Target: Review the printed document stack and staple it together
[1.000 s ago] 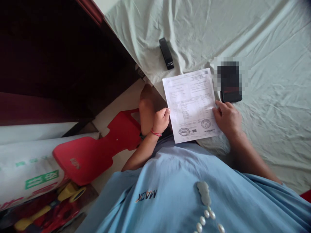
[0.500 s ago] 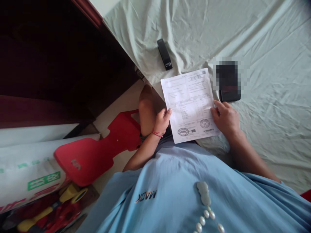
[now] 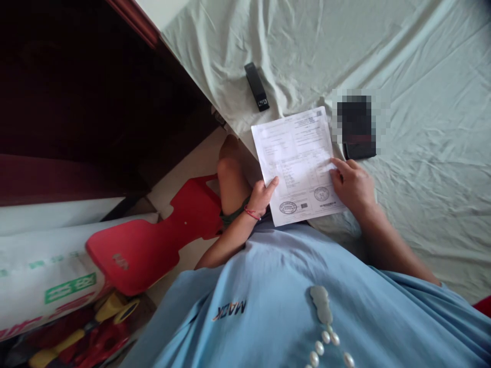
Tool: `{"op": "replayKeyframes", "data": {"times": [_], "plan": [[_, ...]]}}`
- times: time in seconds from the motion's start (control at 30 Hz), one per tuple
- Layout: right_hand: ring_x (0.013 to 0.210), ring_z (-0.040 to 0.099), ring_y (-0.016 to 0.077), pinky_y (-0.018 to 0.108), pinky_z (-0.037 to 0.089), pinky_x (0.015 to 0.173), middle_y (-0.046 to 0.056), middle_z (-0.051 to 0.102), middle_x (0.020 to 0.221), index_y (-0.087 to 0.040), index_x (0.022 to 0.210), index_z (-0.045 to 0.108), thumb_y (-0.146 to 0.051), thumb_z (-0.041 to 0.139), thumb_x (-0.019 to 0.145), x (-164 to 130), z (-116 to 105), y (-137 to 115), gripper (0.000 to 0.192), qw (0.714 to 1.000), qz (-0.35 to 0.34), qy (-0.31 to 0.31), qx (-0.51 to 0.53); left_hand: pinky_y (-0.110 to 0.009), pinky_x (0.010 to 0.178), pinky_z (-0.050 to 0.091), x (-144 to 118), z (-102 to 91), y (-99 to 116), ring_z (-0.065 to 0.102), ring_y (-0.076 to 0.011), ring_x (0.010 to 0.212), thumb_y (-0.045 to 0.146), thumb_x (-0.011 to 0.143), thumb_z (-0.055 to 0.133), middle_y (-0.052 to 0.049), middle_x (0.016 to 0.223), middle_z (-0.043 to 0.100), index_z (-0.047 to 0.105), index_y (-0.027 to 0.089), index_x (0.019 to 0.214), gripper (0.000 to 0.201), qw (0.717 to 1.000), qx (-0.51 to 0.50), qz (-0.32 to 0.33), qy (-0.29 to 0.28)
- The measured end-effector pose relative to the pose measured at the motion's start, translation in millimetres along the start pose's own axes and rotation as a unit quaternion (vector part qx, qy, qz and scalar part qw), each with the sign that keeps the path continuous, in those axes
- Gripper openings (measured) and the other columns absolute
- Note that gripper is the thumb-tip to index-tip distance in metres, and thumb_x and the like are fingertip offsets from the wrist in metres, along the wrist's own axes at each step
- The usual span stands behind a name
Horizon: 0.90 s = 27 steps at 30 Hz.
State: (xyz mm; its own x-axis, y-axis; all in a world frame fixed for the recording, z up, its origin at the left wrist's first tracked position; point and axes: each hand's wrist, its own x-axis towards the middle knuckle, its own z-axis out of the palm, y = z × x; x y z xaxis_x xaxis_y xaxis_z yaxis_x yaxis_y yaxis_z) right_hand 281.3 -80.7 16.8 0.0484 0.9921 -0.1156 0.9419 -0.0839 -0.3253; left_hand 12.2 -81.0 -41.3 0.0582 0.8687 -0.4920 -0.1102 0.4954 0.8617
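Observation:
A white printed document [image 3: 297, 148] with two round stamps near its lower edge is held tilted over my lap and the bed's edge. My left hand [image 3: 263, 196], a red string on its wrist, grips the left edge with the thumb lying on top and the other fingers hidden beneath. At the right edge, my right hand [image 3: 355, 186] has its index finger and thumb closed on the paper; what the curled fingers do underneath is hidden. A black stapler [image 3: 257, 87] lies beyond the document's top left corner. Right of the paper is a dark, partly pixelated phone-like object [image 3: 360, 150].
Pale green wrinkled cloth [image 3: 429, 204] covers the bed. A red plastic chair or stool [image 3: 134, 253] stands at the left, beside a white printed sack [image 3: 49, 266]. Red and yellow items [image 3: 103, 332] lie below it. Dark furniture [image 3: 84, 92] fills the upper left.
My left hand has slid right and slightly down, its thumb now further over the paper. My right index finger reaches a little further onto the sheet. The view has shifted slightly.

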Motion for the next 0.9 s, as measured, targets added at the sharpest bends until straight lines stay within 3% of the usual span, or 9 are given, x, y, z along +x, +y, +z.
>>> {"op": "replayKeyframes", "data": {"times": [0.13,0.27,0.33,0.4,0.5,0.6,0.67,0.8,0.9], "plan": [[0.091,0.07,0.0307,0.042,0.054,0.076,0.015,0.075,0.113,-0.02,0.139,0.074,-0.034,0.054,0.1,-0.7,0.0,2.3,0.046,0.999,-0.001,0.006,0.043,-0.041,0.089,0.064,-7.7,-2.4,7.6,0.081,-0.0317,0.093,0.076,0.065,0.09,-0.008,0.086,0.084,0.082,0.013,0.09,0.067,1.0,-0.007,-0.021,0.002],[0.094,0.072,0.0295,0.046,0.059,0.088,0.015,0.077,0.111,-0.017,0.138,0.072,-0.039,0.061,0.096,-2.3,-2.4,5.2,0.049,0.984,0.017,0.026,0.176,-0.049,0.103,0.064,-17.8,-8.0,27.5,0.081,-0.0375,0.108,0.058,0.062,0.098,-0.013,0.099,0.086,0.082,0.012,0.098,0.06,0.987,-0.133,-0.085,-0.023],[0.09,0.074,0.029,0.047,0.06,0.085,0.013,0.079,0.105,-0.016,0.135,0.073,-0.048,0.064,0.096,-2.9,-5.4,3.8,0.052,0.963,0.056,-0.003,0.265,-0.052,0.11,0.062,-21.7,-10.9,34.6,0.079,-0.0397,0.116,0.049,0.062,0.099,-0.014,0.101,0.086,0.082,0.012,0.1,0.055,0.981,-0.161,-0.107,-0.02],[0.085,0.076,0.0288,0.045,0.062,0.077,0.012,0.08,0.099,-0.018,0.132,0.074,-0.06,0.067,0.095,-2.7,-9.3,-0.3,0.057,0.914,0.1,-0.077,0.385,-0.054,0.114,0.059,-23.6,-13.4,37.0,0.077,-0.0413,0.122,0.046,0.063,0.098,-0.015,0.101,0.086,0.081,0.012,0.103,0.056,0.979,-0.168,-0.116,-0.02],[0.081,0.078,0.029,0.044,0.065,0.071,0.009,0.082,0.095,-0.022,0.121,0.077,-0.065,0.075,0.089,0.5,-15.8,-8.5,0.055,0.793,0.15,-0.172,0.565,-0.057,0.115,0.059,-23.2,-16.2,34.1,0.074,-0.0427,0.127,0.05,0.063,0.099,-0.016,0.105,0.086,0.08,0.012,0.11,0.063,0.983,-0.155,-0.099,-0.023],[0.081,0.079,0.0291,0.046,0.068,0.072,0.008,0.081,0.091,-0.023,0.104,0.078,-0.054,0.083,0.082,6.3,-20.5,-13.6,0.038,0.72,0.179,-0.159,0.651,-0.056,0.114,0.06,-20.9,-18.6,29.7,0.074,-0.0419,0.129,0.056,0.061,0.1,-0.016,0.113,0.085,0.079,0.015,0.113,0.069,0.989,-0.135,-0.05,-0.018],[0.082,0.08,0.0291,0.046,0.069,0.074,0.008,0.081,0.089,-0.023,0.096,0.078,-0.047,0.086,0.08,10.1,-20.6,-14.7,0.03,0.713,0.183,-0.153,0.66,-0.054,0.115,0.059,-19.6,-20.5,27.2,0.071,-0.0405,0.133,0.059,0.062,0.1,-0.015,0.12,0.084,0.079,0.017,0.114,0.07,0.993,-0.116,-0.016,-0.02],[0.081,0.08,0.0314,0.049,0.07,0.073,0.008,0.082,0.087,-0.024,0.084,0.076,-0.045,0.091,0.07,15.6,-12.5,-17.7,0.029,0.718,0.167,-0.22,0.638,-0.049,0.117,0.057,-17.0,-24.9,22.3,0.063,-0.0382,0.145,0.062,0.065,0.097,-0.015,0.128,0.081,0.079,0.019,0.118,0.071,0.997,-0.072,0.03,-0.018],[0.078,0.079,0.0299,0.048,0.07,0.074,0.005,0.081,0.085,-0.025,0.084,0.076,-0.05,0.093,0.066,21.0,-7.5,-23.9,0.035,0.729,0.127,-0.201,0.642,-0.049,0.117,0.057,-12.6,-26.9,25.8,0.062,-0.0382,0.146,0.066,0.065,0.096,-0.014,0.13,0.08,0.079,0.02,0.114,0.07,0.997,-0.059,0.049,0.008]]}}
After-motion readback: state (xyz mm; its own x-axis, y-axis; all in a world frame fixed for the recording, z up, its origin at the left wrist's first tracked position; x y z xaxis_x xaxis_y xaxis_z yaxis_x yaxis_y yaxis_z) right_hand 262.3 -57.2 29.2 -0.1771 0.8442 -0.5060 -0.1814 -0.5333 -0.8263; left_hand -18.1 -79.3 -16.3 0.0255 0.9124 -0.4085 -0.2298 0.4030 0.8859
